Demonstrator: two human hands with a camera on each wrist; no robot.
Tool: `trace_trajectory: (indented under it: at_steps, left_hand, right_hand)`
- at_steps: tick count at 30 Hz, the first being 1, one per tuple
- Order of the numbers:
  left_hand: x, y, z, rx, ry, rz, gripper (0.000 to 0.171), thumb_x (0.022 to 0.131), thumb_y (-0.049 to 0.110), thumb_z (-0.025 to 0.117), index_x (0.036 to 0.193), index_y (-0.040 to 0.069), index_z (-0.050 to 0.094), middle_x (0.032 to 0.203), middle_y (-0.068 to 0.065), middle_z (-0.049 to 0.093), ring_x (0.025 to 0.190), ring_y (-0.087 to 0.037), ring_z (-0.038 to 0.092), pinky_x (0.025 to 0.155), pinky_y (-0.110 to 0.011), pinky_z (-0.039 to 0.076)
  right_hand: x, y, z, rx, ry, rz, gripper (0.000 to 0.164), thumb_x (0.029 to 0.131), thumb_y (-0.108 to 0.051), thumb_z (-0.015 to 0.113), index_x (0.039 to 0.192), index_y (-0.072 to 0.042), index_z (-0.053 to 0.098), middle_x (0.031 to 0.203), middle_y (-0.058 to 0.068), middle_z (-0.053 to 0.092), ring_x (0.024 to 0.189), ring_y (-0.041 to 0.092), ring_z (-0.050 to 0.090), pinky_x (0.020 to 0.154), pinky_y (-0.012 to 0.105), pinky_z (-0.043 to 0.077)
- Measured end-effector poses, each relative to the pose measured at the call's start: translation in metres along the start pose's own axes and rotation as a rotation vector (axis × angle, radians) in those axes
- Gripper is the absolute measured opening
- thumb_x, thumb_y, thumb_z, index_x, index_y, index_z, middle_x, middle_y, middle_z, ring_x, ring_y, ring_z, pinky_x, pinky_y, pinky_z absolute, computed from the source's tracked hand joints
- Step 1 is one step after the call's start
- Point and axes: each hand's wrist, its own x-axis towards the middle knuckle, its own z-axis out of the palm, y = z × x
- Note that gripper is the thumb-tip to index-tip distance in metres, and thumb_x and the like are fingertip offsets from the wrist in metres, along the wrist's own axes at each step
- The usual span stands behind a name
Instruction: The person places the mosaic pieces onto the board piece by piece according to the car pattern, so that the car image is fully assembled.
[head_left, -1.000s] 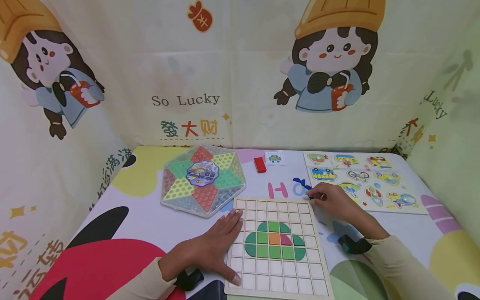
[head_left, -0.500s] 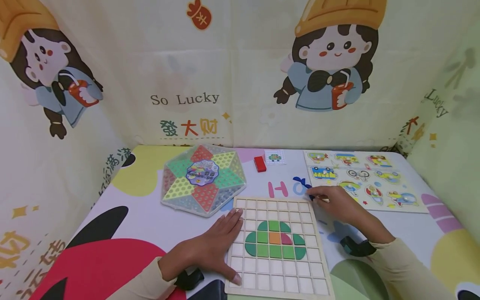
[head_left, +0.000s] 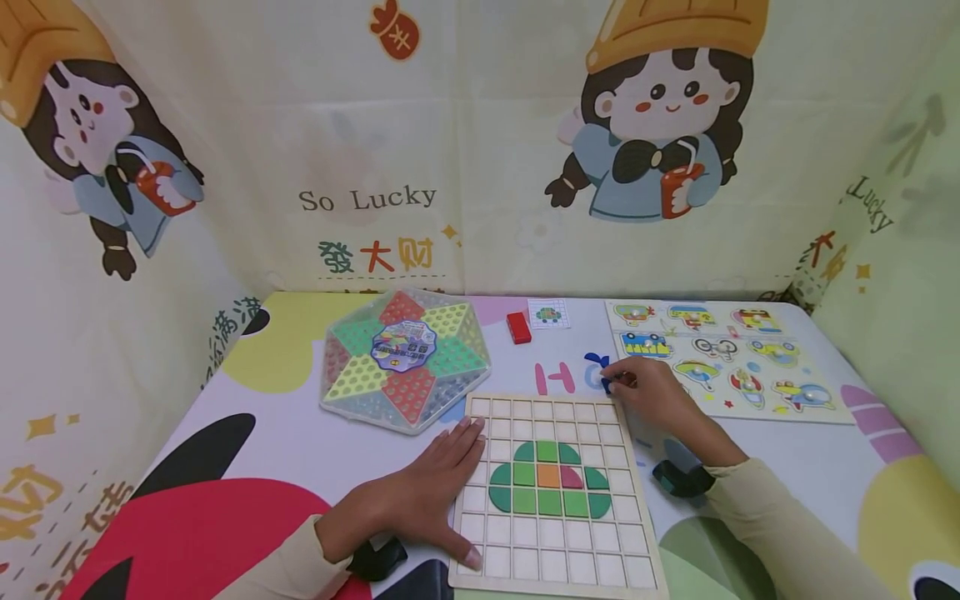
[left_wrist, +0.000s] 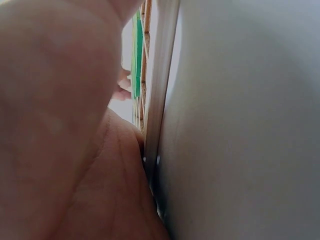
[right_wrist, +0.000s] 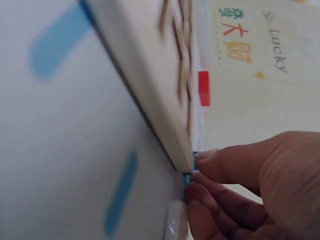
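A wooden grid board (head_left: 551, 562) lies in front of me, holding green, orange and pink pieces that form a rounded pattern (head_left: 547, 500). Along its left edge rests my left hand (head_left: 420, 492), fingers stretched and thumb spread at the lower corner. Past the board's far right corner, my right hand (head_left: 663, 400) pinches a small blue piece (head_left: 606, 385) between thumb and fingers, partly hidden by them. More dark blue (head_left: 596, 359) shows just beyond the fingertips. In the right wrist view, a bit of blue (right_wrist: 195, 156) shows at the thumb tip, right by the board's corner.
A hexagonal star-pattern game board (head_left: 405, 400) lies at the back left. Behind the grid are a red block (head_left: 518, 328) and a small picture card (head_left: 549, 314). A vehicle puzzle board (head_left: 787, 408) lies at the right. Patterned cloth hangs behind the table.
My right hand has shifted slightly left along the board's far corner, its fingertips now closer to the other blue. My left hand stays on the board's edge.
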Motion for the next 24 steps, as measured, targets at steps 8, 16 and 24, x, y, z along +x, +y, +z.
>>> trace_trajectory:
  at_steps: [8, 16, 24]
  left_hand:
    - [0.0, 0.001, -0.001, -0.008, -0.004, -0.007, 0.127, 0.071, 0.074, 0.067, 0.156, 0.006, 0.004, 0.162, -0.005, -0.014, 0.145, -0.023, -0.017, 0.115, -0.052, 0.001]
    - [-0.001, 0.001, -0.002, -0.012, 0.002, -0.002, 0.126, 0.071, 0.073, 0.068, 0.156, 0.005, 0.005, 0.162, -0.007, -0.013, 0.146, -0.024, -0.016, 0.115, -0.053, 0.001]
    - [-0.001, 0.0, -0.001, -0.009, 0.001, 0.006, 0.126, 0.072, 0.072, 0.069, 0.156, 0.003, 0.005, 0.162, -0.009, -0.012, 0.146, -0.025, -0.015, 0.115, -0.054, 0.003]
  right_hand:
    - [0.004, -0.007, 0.003, -0.034, -0.021, -0.013, 0.021, 0.088, -0.001, 0.07, 0.109, 0.001, 0.071, 0.098, 0.011, 0.061, 0.082, 0.023, 0.052, 0.068, 0.033, 0.046]
    - [0.006, -0.013, 0.005, -0.075, -0.08, -0.024, 0.017, 0.089, -0.001, 0.069, 0.105, -0.001, 0.073, 0.09, 0.006, 0.058, 0.081, 0.022, 0.05, 0.069, 0.032, 0.044]
    - [0.002, -0.01, 0.006, -0.032, -0.062, -0.086, 0.017, 0.09, -0.003, 0.067, 0.107, -0.002, 0.071, 0.094, 0.004, 0.062, 0.082, 0.02, 0.052, 0.07, 0.032, 0.047]
